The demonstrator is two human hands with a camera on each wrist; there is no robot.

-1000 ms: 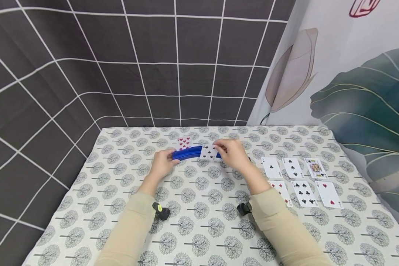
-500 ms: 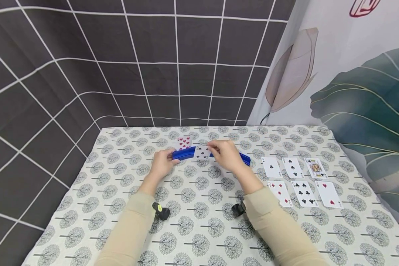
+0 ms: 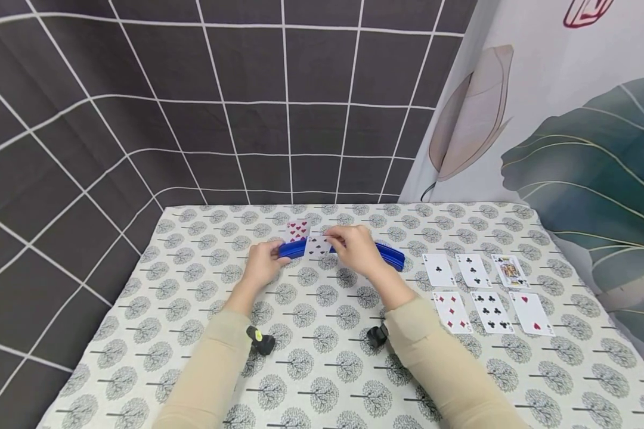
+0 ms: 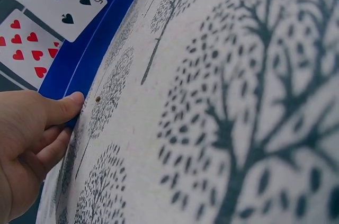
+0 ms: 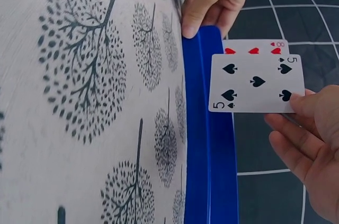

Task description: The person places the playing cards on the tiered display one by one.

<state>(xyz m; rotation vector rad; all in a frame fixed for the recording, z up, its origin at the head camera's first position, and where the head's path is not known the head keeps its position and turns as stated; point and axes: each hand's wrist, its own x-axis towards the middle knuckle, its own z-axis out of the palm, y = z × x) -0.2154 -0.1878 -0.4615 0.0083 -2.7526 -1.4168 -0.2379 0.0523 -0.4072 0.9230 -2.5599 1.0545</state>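
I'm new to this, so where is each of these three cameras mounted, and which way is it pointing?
Head: worn on the head, looks forward and down on the table; both forearms and hands show.
Left wrist: looks along the cloth at the left hand gripping the blue card holder.
Right wrist: looks at the right hand pinching the five of spades.
Shared: holder, five, eight of hearts.

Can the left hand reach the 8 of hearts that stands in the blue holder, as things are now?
Probably yes. The left hand grips the near end of the blue holder, and the 8 of hearts stands just beyond its fingers. The 5 of spades, pinched by the right hand, overlaps it only partly.
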